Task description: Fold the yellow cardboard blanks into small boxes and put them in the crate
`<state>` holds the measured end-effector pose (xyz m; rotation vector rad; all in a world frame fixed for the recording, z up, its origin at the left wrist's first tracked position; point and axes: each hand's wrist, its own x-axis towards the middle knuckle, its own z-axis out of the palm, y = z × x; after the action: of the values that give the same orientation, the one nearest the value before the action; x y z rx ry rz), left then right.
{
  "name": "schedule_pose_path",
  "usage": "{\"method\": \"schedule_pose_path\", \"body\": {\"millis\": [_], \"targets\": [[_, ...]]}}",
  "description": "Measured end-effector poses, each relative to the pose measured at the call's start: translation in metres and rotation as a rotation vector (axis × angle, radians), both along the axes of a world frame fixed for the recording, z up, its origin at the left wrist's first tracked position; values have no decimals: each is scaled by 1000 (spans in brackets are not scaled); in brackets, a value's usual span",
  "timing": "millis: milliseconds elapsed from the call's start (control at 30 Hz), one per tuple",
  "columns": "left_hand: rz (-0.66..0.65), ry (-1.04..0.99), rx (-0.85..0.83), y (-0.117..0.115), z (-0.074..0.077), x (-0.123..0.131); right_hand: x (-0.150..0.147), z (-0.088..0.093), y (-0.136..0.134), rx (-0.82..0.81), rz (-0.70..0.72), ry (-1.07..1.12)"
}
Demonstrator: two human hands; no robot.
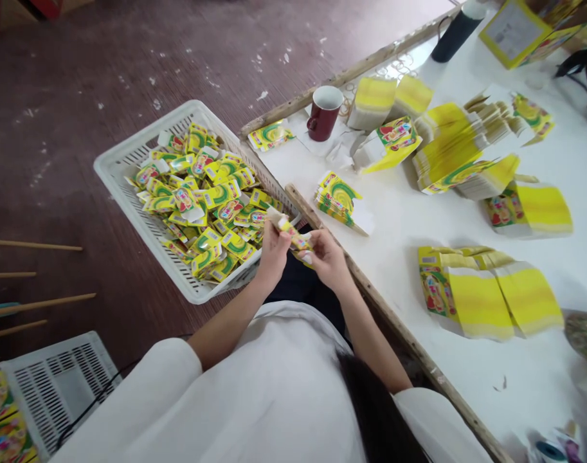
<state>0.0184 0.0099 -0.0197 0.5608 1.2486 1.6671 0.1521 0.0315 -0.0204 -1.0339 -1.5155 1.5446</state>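
Between my two hands, above my lap, is a small yellow and green printed carton [296,235] with white flaps showing at its ends. My left hand [272,256] pinches its left end, thumb on top. At the right end, my right hand [329,260] grips it with bent fingers. Just left of my hands, a white plastic basket [143,235] is heaped with small cartons [220,193] of the same print. On the table right of my hands lies a fanned stack of flat cartons [337,198].
The white table [394,235] has a raised wooden edge [370,292]. On it stand a dark red mug [324,114], a black cup [457,33] and bundles of flat yellow cartons [481,299]. Another white crate [64,382] and wooden sticks [40,302] are at the lower left.
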Motion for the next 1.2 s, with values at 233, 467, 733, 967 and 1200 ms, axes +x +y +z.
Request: {"method": "schedule_pose_path", "body": {"millis": [233, 467, 733, 967, 1200], "targets": [[-138, 197, 44, -3, 3, -27, 41, 10, 22, 261, -164, -147], [-602, 824, 65, -2, 45, -42, 44, 36, 10, 847, 66, -544], [-555, 928, -39, -13, 22, -2, 21, 11, -3, 194, -243, -125], [-490, 976, 106, -16, 9, 1, 10, 13, 4, -123, -51, 58], [-416, 845, 59, -9, -6, -4, 19, 9, -7, 335, 80, -202]]}}
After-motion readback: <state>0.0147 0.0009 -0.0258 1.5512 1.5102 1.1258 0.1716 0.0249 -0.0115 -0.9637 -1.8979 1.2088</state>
